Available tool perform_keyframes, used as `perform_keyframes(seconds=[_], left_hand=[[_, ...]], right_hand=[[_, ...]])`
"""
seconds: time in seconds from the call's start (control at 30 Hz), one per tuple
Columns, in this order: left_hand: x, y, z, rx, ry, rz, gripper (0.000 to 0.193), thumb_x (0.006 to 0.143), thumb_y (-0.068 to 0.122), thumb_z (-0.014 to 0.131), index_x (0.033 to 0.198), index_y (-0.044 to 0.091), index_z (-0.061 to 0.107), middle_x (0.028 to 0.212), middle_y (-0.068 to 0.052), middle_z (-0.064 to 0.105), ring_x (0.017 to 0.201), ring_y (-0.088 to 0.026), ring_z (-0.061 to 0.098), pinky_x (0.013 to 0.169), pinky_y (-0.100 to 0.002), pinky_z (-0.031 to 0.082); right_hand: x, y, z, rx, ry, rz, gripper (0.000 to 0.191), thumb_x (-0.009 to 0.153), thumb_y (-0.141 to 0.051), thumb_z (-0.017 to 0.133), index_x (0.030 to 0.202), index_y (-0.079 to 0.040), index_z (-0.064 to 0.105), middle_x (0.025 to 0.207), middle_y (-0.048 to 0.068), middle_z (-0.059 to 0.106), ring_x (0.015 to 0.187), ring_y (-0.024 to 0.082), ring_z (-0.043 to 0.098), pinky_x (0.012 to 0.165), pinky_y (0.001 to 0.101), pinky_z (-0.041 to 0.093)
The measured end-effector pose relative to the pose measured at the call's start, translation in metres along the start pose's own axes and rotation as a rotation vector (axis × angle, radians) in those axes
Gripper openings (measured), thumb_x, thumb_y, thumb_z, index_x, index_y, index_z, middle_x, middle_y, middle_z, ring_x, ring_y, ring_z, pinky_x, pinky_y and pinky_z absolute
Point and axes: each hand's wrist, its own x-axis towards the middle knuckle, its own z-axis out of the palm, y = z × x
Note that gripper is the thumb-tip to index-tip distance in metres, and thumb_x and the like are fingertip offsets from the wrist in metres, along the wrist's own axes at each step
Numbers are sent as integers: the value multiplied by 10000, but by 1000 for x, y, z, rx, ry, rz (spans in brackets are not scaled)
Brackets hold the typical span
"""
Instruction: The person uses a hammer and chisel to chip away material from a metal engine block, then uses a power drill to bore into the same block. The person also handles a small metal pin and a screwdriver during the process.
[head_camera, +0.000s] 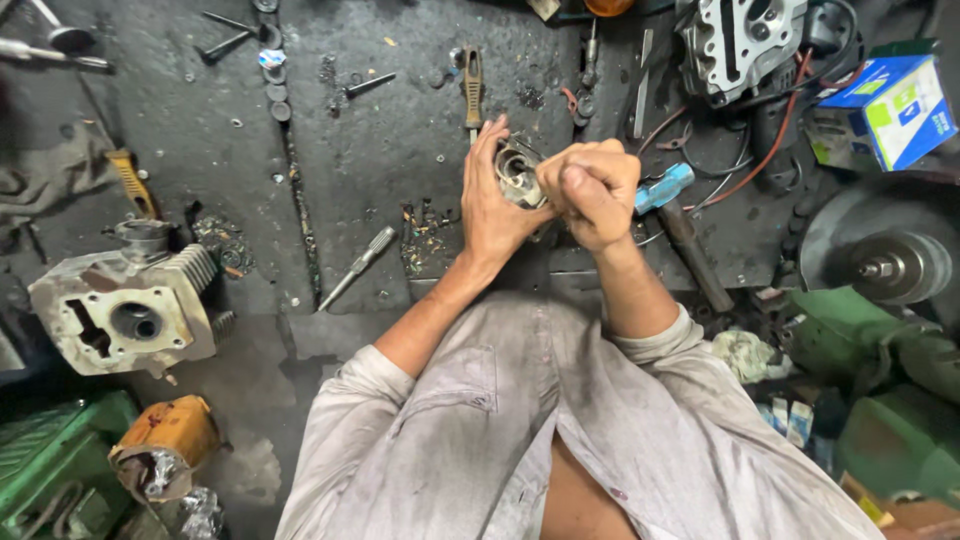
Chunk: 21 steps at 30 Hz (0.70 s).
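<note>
My left hand (490, 205) cups a small round metal engine part (518, 176), holding it up in front of me above the dark, oily floor. My right hand (592, 190) is clenched in a fist against the right side of the same part, gripping it or something thin pressed into it; what the fist holds is hidden. Both forearms come out of rolled-up grey shirt sleeves.
A finned engine cylinder block (125, 310) lies at left. A cylinder head (740, 35) and a blue box (890, 105) sit top right. A hammer with a blue head (675, 215), a screwdriver (472, 85), a loose metal rod (358, 265), bolts and a grinder wheel (885, 262) surround me.
</note>
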Motion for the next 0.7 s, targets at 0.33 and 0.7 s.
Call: perform_keyframes(seconds=[0.33,0.7], left_hand=[[-3,-2,-5,-119,19,50,996,643,315,1001,1422,60,434,1507,-132,524,1477,-343,462,1274,-437,374],[0,-5,-6,-67,-6,-8,992,638,306,971,1427,26,439,1501,-148,524,1454,-368,465,1236,-443,382]], right_hand=[[-16,9,-12,159,25,-207,502,920,-214,563,536,-119,253,432,7,267,353,133,190,397,337,202],[-15,-33,0,-185,-98,-1,398,924,-192,569,612,-43,371,546,69,354,463,209,304,481,370,237]])
